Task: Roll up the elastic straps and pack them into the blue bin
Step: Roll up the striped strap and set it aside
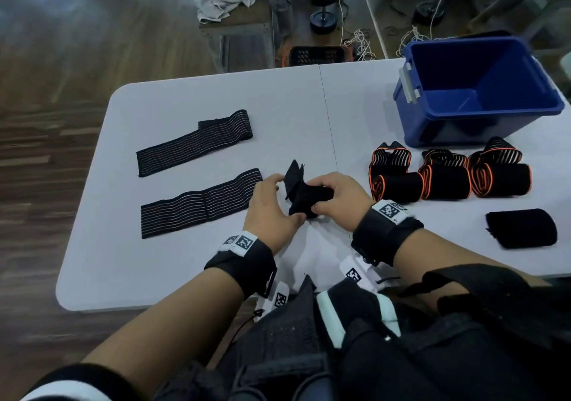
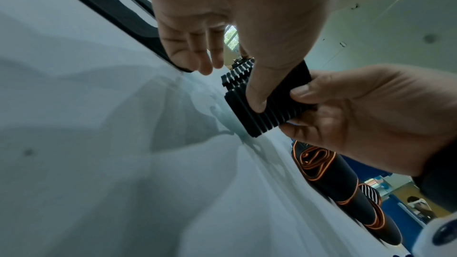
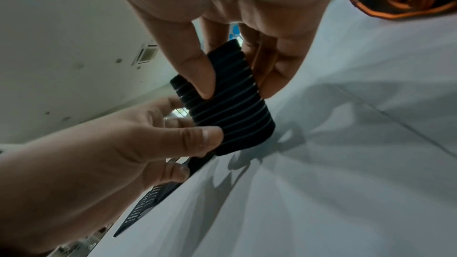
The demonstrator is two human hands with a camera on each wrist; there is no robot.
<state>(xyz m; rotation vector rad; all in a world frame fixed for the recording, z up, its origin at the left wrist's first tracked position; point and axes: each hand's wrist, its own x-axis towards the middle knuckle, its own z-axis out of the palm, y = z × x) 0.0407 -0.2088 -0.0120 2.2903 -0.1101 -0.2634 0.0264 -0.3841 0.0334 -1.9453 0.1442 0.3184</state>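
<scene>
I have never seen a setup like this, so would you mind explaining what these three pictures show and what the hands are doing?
No machine here: a person wears three cameras. The head view looks down at a white table; each wrist view looks along one hand. The left hand and right hand both pinch a black ribbed strap, partly rolled, just above the table. Two flat striped straps lie to the left. To the right lie three orange-edged bundles and one plain black roll. The blue bin at the far right shows nothing inside.
</scene>
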